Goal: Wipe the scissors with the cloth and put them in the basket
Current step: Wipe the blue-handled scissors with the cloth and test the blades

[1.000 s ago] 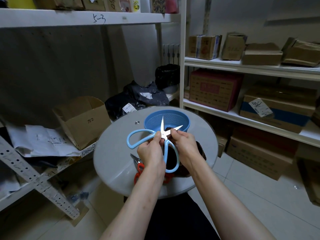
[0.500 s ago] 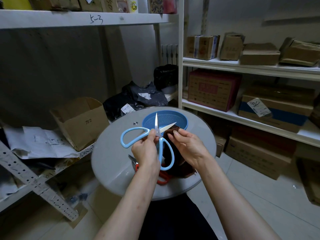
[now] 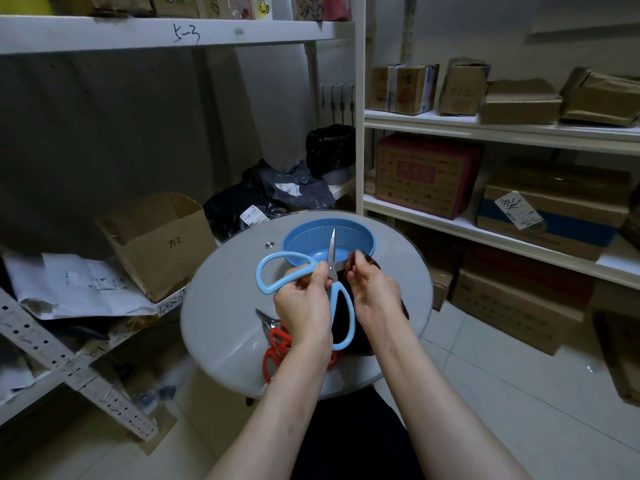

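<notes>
My left hand grips the blue-handled scissors near the pivot and holds them above the round table. One blade points up in front of the blue basket. My right hand pinches a dark cloth against the scissors just right of the pivot. The other blade is hidden behind the cloth and fingers. More of the cloth hangs dark under both hands. The basket stands at the table's far side with nothing in it.
Red-handled scissors lie on the grey round table under my left wrist. White shelves with cardboard boxes stand to the right and behind. At the left are an open box and papers.
My right hand has moved back in with the dark cloth and now covers the right blade, which showed bare before. The scissors are still in my left hand.
</notes>
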